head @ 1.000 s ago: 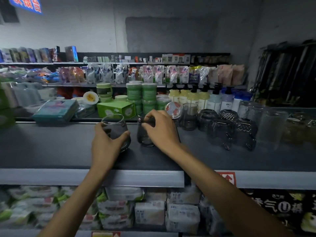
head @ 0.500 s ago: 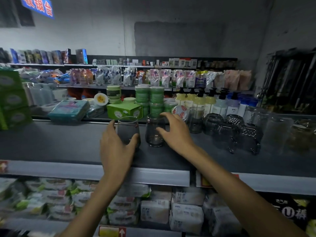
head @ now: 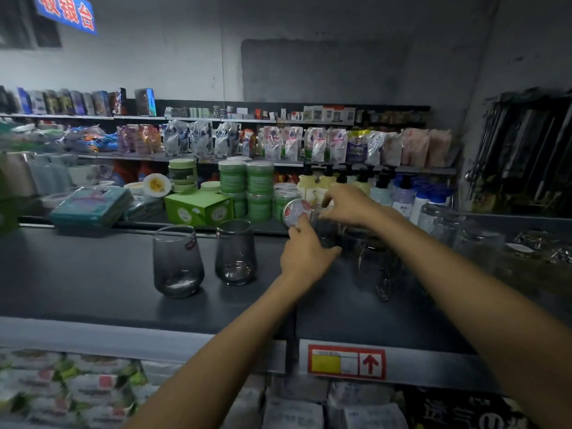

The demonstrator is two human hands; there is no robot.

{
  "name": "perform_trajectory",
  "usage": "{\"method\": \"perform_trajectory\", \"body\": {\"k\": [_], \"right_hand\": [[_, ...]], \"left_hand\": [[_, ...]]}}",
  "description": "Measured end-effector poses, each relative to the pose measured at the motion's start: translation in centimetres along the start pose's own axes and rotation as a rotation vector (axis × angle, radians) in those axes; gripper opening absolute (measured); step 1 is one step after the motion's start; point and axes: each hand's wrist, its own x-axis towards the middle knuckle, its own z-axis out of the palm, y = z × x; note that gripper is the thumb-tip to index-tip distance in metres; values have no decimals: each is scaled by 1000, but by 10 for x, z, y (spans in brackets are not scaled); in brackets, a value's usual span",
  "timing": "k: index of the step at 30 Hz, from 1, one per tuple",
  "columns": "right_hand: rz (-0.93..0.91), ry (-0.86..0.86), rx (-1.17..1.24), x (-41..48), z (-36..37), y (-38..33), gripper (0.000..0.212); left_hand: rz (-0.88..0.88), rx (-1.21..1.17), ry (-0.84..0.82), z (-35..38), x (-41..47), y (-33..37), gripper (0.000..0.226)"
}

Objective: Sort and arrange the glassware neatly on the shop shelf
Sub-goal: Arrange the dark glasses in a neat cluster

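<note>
Two smoky grey tumblers stand upright and apart on the dark shelf [head: 93, 274]: the left tumbler [head: 177, 261] with a red sticker near its rim, and the right tumbler [head: 235, 252]. Neither is touched. Further right, a third grey glass [head: 326, 232] stands among darker glassware. My left hand [head: 306, 252] wraps around its left side. My right hand [head: 351, 205] pinches its rim from above. The hands hide much of this glass.
Dark glass mugs [head: 371, 261] crowd the shelf just right of my hands, with clear glasses [head: 439, 221] beyond. A round red-and-white tin [head: 295, 210], a green box [head: 198, 207], green jars [head: 247, 187] and pump bottles [head: 340, 181] line the back. Teal packets [head: 89, 205] lie at the left.
Both hands have let go of the two tumblers, which now stand on the shelf, and have moved right onto a third glass. The view has shifted right.
</note>
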Motion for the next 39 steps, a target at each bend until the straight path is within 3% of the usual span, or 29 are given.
{"method": "perform_trajectory", "body": {"k": [5,14,16,22,26,30,33,35,37,39], "right_hand": [[-59,-106,36,23,19,15,27],[-52,-47,186,28,17,37,22],[-29,-12,335,24,4,42,20],[171,-96,1169,4,-30,50,18],[191,-132,1320,-5,-32,46,27],[158,-93,1097,-14,-24,46,23],[126,-45,782,-20,-16,48,14],[48,78,446,-26,-10,52,14],[-32,188,180,-35,-6,54,14],[-49,203,80,-46,-3,57,14]], "left_hand": [[-135,-48,-41,37,53,-17,115],[-99,-93,51,55,69,-23,84],[-53,-192,110,40,61,-20,80],[159,-488,336,-16,38,0,79],[207,-570,346,-54,37,22,71],[212,-278,207,-86,55,28,72],[254,-67,98,-93,69,34,63],[279,36,22,-87,80,36,55],[284,130,-40,-76,91,35,62],[260,216,-101,-63,96,32,72]]}}
